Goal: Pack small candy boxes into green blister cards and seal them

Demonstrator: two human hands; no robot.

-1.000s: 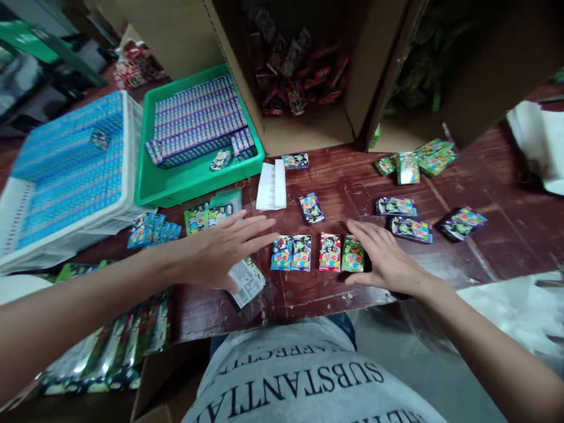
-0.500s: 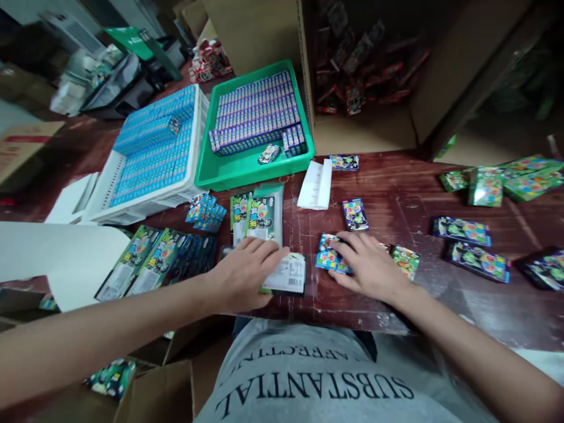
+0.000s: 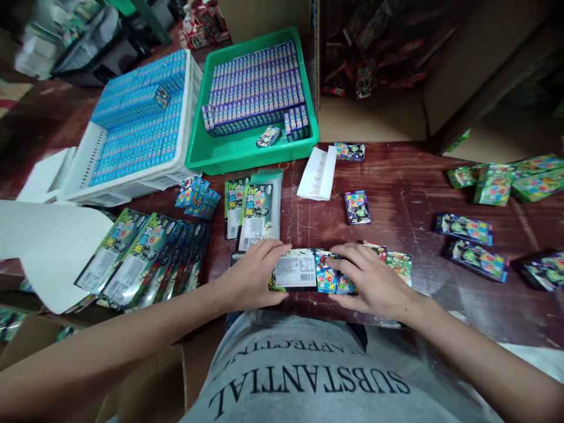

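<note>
Near the table's front edge, my left hand (image 3: 254, 275) is closed around one end of a printed plastic bag (image 3: 296, 269) with a white label. My right hand (image 3: 374, 281) grips a row of small blue candy boxes (image 3: 326, 271) that meets the bag's right end. Whether the boxes are inside its mouth, I cannot tell. My right fingers partly cover the row, and green and red small boxes (image 3: 399, 265) show beyond that hand. More flat printed bags (image 3: 258, 208) lie just behind my left hand.
A green tray (image 3: 251, 161) of purple boxes and a white crate (image 3: 79, 188) of blue boxes stand at the back left. Filled packs (image 3: 118, 252) line the left. A folded white paper (image 3: 316, 173), a purple box (image 3: 358, 207) and larger packs (image 3: 476, 258) lie rightward.
The small blue boxes and the bag, apart before, now meet end to end. My left hand has moved slightly right with the bag. The view has tilted down a little.
</note>
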